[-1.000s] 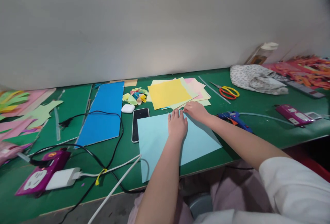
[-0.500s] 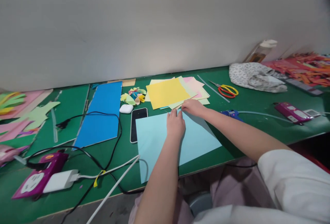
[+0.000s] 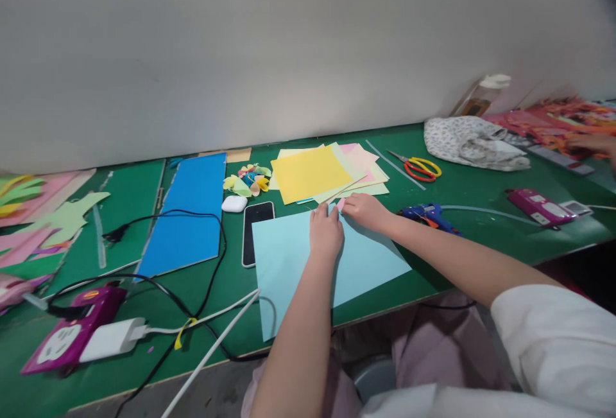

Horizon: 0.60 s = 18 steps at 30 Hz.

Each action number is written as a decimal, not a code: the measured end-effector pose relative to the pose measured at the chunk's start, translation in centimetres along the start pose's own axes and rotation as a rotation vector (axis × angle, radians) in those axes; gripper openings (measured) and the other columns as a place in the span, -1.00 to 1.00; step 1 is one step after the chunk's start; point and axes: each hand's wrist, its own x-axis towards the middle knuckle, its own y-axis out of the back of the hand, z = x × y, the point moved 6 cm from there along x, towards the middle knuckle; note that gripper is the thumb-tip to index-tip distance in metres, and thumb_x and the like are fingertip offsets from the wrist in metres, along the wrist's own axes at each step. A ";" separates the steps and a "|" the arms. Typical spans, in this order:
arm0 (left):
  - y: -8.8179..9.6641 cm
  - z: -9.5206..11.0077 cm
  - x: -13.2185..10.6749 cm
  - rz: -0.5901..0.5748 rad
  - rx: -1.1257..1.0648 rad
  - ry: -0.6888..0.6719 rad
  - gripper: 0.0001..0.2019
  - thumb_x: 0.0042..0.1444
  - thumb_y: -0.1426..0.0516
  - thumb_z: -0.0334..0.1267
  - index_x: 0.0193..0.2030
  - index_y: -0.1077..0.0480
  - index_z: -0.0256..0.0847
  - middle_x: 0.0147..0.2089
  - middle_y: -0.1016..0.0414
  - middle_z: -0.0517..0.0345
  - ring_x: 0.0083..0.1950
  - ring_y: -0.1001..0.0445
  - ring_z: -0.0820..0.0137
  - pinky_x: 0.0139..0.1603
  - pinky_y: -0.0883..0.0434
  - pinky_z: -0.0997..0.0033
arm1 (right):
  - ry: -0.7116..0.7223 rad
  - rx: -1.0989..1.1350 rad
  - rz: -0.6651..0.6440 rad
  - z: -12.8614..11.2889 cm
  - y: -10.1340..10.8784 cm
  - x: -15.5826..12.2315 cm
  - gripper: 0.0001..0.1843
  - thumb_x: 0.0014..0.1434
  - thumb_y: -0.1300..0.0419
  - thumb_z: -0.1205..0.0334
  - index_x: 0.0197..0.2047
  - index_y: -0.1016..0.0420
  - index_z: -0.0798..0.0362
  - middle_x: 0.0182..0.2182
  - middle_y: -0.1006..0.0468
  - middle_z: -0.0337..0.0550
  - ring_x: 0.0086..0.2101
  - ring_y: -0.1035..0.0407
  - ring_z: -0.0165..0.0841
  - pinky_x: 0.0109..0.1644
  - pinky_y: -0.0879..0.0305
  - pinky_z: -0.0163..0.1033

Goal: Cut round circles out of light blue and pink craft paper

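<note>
A light blue sheet of paper [image 3: 283, 264] lies on the green table in front of me. Near its far edge, my left hand [image 3: 326, 232] rests on it with bent fingers. What those fingertips hold is too small to make out; a thin stick-like strip shows just beyond them. My right hand [image 3: 366, 211] pinches a small pink piece of paper [image 3: 341, 204] close beside the left fingertips. Behind both hands lies a pile of paper with a yellow sheet [image 3: 312, 174] on top. A blue glue gun [image 3: 436, 217] lies to the right, partly hidden by my right forearm.
Left of the sheet are a phone [image 3: 251, 238], a white earphone case [image 3: 234, 204], paper flowers [image 3: 248, 180] and a blue board [image 3: 187, 212] crossed by a black cable. Scissors [image 3: 421, 167] and a cloth [image 3: 474, 142] lie right. Another person's hand [image 3: 594, 144] shows at the right edge.
My right hand has shifted slightly down and right, and a pink paper piece now shows at its fingertips. More of the glue gun shows. Another person's hand has appeared at the right edge.
</note>
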 end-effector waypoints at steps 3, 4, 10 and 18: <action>0.0 0.0 0.0 0.005 0.002 -0.015 -0.61 0.20 0.09 -0.38 0.13 -0.33 -0.23 0.20 -0.29 -0.11 0.22 -0.26 0.25 0.25 -0.13 0.17 | 0.008 -0.023 0.020 -0.7 0.4 -0.6 -0.72 0.23 -0.01 0.47 -0.32 -0.55 0.21 -0.40 -0.53 0.01 -0.36 -0.29 -0.27 -0.33 -0.06 -0.22; 0.0 -0.1 -0.1 0.008 0.003 -0.019 -0.61 0.20 0.09 -0.38 0.13 -0.33 -0.23 0.19 -0.29 -0.12 0.22 -0.26 0.25 0.25 -0.13 0.17 | 0.011 -0.028 0.026 -0.9 0.5 -0.8 -0.72 0.23 -0.01 0.48 -0.34 -0.55 0.21 -0.42 -0.52 0.01 -0.37 -0.28 -0.27 -0.34 -0.06 -0.22; -0.4 -0.2 0.1 0.033 0.010 -0.041 -0.62 0.20 0.09 -0.39 0.11 -0.34 -0.27 0.18 -0.29 -0.19 0.20 -0.28 0.22 0.23 -0.16 0.15 | 0.037 -0.049 0.077 -2.3 0.8 -1.9 -0.72 0.21 -0.02 0.48 -0.40 -0.54 0.18 -0.49 -0.46 -0.03 -0.39 -0.25 -0.28 -0.34 -0.07 -0.21; -0.7 -0.4 0.2 0.050 -0.002 -0.060 -0.62 0.18 0.07 -0.41 0.10 -0.35 -0.28 0.17 -0.30 -0.21 0.19 -0.30 0.20 0.21 -0.18 0.14 | 0.049 -0.067 0.140 -3.1 0.8 -3.2 -0.71 0.21 -0.03 0.49 -0.46 -0.49 0.17 -0.52 -0.45 -0.05 -0.41 -0.24 -0.28 -0.30 -0.08 -0.20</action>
